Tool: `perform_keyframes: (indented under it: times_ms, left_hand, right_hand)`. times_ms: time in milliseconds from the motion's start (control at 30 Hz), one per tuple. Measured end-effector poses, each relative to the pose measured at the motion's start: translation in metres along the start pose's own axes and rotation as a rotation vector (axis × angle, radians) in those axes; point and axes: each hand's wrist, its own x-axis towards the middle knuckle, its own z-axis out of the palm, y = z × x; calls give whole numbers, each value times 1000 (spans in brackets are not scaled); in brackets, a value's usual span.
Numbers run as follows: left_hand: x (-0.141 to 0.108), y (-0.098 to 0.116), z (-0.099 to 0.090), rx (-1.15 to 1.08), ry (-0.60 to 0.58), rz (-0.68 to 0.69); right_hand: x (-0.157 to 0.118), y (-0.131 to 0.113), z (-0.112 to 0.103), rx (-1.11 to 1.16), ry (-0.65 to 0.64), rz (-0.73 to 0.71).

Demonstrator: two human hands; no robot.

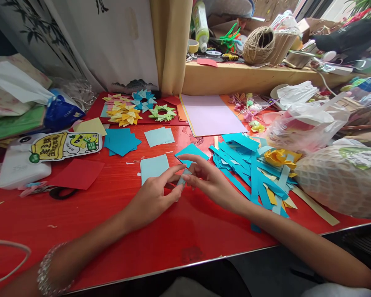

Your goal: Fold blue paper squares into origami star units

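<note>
Both hands meet over the middle of the red table (117,235). My left hand (156,196) pinches the lower left part of a small folded pale blue paper (183,177). On the other side, my right hand (208,179) grips the same paper between thumb and fingers. Just behind my left hand lies a pale blue square stack (154,167). A bright blue square (191,153) lies behind my right hand, partly hidden by its fingers. Bright blue squares (121,141) and another pale blue stack (159,136) rest farther back.
Blue paper strips (253,169) are heaped on the right, beside a netted bag (340,181). Folded paper rings (162,113) and lilac sheets (214,114) lie at the back. Scissors (63,192) sit partly under red paper (78,173) at left.
</note>
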Motion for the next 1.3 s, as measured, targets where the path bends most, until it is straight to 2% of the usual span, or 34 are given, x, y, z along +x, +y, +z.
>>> perform_keyframes:
  times_ms: [67, 233, 367, 467, 567, 600, 667, 733, 833, 900, 1000, 1133, 1200, 1300]
  left_hand:
    - [1, -3, -2, -45, 40, -38]
    - [5, -8, -8, -209, 254, -110]
    - [6, -7, -8, -298, 295, -160]
    - [3, -4, -5, -158, 310, -65]
    - [1, 1, -7, 39, 197, 115]
    - [2, 2, -9, 87, 164, 157]
    - [6, 0, -18, 183, 170, 186]
    - [13, -10, -29, 331, 233, 136]
    - [26, -36, -45, 673, 221, 163]
    - [32, -51, -51, 742, 170, 124]
    - [34, -58, -52, 768, 189, 111]
    - [33, -44, -51, 799, 268, 139]
    - [32, -37, -53, 768, 298, 134]
    - [30, -32, -57, 742, 383, 196]
  right_hand:
    - [0, 1, -2, 19, -5, -22]
    - [3, 3, -7, 50, 48, 13]
    - [7, 6, -8, 52, 113, 97]
    - [10, 8, -7, 132, 66, 156]
    - [10, 7, -7, 186, 26, 231]
    - [10, 7, -8, 157, 14, 255]
    - [9, 7, -9, -7, -23, 276]
    - [8, 8, -11, -343, -23, 223]
    - [9, 14, -13, -920, 114, 77]
    - [9, 17, -13, -1100, 162, 37]
    - [9, 20, -11, -1124, 143, 22]
    - [6, 21, -7, -1078, 102, 2]
    - [6, 21, -7, -1044, 107, 4]
    - [6, 18, -8, -923, 129, 27]
